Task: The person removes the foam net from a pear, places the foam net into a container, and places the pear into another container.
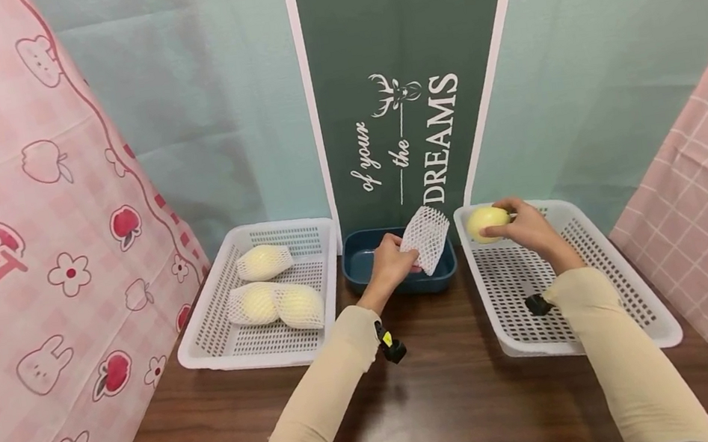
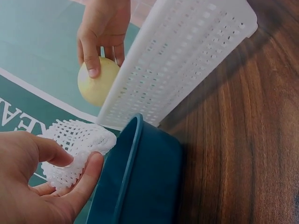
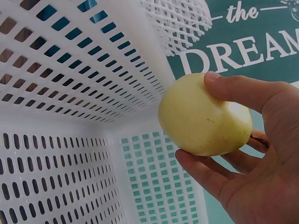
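My right hand [image 1: 527, 225] grips a pale yellow pear [image 3: 201, 114] with thumb and fingers, its dark stem toward the palm. The pear is over the far left corner of the right white basket [image 1: 502, 336]. My left hand [image 1: 392, 261] pinches a white foam net sleeve [image 1: 427, 237] above the blue bin [image 1: 357, 269]. In the left wrist view the sleeve [image 2: 74, 140] looks hollow, between thumb and fingers, near the bin's rim. The pear and the sleeve are apart.
At left stands another white basket [image 1: 210, 354] holding several net-wrapped fruits [image 1: 265, 262]. The brown wooden table [image 1: 434, 406] stretches in front of the containers. Printed cloths hang behind and at both sides. A black strap [image 1: 387, 341] circles the left wrist.
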A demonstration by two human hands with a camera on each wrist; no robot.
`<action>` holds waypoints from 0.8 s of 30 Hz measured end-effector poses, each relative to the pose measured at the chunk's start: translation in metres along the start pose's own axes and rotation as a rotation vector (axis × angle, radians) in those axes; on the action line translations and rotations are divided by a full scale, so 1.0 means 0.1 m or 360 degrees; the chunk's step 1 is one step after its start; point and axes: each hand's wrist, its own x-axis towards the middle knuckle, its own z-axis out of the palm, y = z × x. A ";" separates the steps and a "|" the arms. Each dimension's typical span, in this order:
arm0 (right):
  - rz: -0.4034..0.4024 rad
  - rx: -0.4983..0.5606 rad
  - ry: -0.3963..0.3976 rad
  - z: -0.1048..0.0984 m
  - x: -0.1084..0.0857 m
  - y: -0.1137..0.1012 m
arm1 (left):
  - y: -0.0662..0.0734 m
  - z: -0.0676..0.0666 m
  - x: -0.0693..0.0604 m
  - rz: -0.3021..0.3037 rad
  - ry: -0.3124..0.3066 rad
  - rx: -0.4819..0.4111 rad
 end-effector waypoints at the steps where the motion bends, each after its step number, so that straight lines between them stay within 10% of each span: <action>1: 0.0006 -0.0005 -0.0002 0.00 0.01 0.00 | -0.01 0.00 0.01 -0.0008 0.0003 0.0004; 24: 0.0065 -0.0064 -0.0066 0.04 0.07 0.05 | -0.18 -0.01 0.12 -0.0096 -0.0087 0.0023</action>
